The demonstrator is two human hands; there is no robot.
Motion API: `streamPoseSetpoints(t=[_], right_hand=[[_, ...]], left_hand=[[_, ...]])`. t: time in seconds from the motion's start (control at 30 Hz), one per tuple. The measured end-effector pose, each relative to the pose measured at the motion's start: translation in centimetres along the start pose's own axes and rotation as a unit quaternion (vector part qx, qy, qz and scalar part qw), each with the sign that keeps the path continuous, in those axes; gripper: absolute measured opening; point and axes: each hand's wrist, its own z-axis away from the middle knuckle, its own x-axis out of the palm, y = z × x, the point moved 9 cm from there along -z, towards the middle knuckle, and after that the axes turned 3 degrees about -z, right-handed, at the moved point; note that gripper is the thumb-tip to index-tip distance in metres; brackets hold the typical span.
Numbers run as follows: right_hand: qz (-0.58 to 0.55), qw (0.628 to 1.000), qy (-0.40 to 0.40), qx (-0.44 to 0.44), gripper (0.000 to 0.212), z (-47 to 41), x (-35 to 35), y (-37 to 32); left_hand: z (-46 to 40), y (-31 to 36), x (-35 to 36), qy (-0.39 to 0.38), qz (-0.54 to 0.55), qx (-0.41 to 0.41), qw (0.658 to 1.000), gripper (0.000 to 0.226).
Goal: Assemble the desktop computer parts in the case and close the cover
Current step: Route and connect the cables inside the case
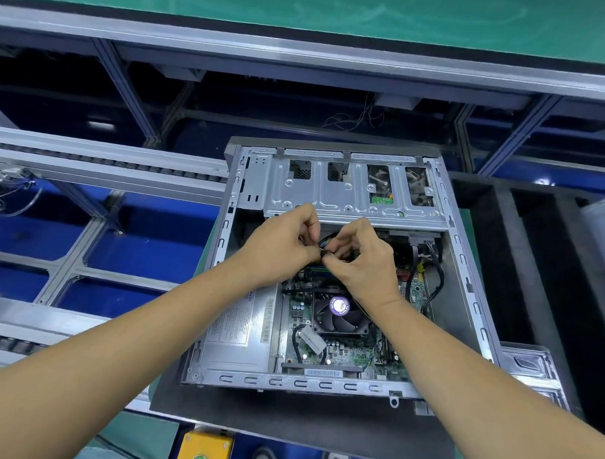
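So the open grey metal computer case [461,258] is lying on its side on a dark foam pad [301,425], long axis running from the near edge to the far edge, with the silver drive cage [347,190] at the far end and the power supply box [236,334] near the near-left corner. Both hands are over the middle of the case, just in front of the drive cage. The left hand [281,247] and right hand [360,261] have fingers curled, together pinching one small bundle of black cables [327,247] between them. One black CPU fan [340,312] with a purple sticker sits right below the right wrist on the green motherboard [343,355]. One yellow button box [202,452] pokes in at the bottom.
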Motion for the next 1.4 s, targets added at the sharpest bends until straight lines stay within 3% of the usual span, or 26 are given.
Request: streamPoseSetpoints(t=[0.93,1.13,1.4], right_hand=[[-0.039,0.999,-0.011,-0.015,0.038,-0.2,0.2,-0.8],[-0.062,0.998,-0.019,0.013,0.038,-0.2,0.2,-0.7],[-0.077,0.996,0.009,0.050,0.047,-0.3,-0.5,-0.1]], left_hand=[[-0.8,-1.5,0.4,0.018,0.000,-0.002,1.000,0.032],[-0.8,-1.6,0.3,0.033,0.012,-0.006,0.999,0.030],[-0.6,-0.8,0.9,-0.008,0.014,0.013,1.000,0.031]])
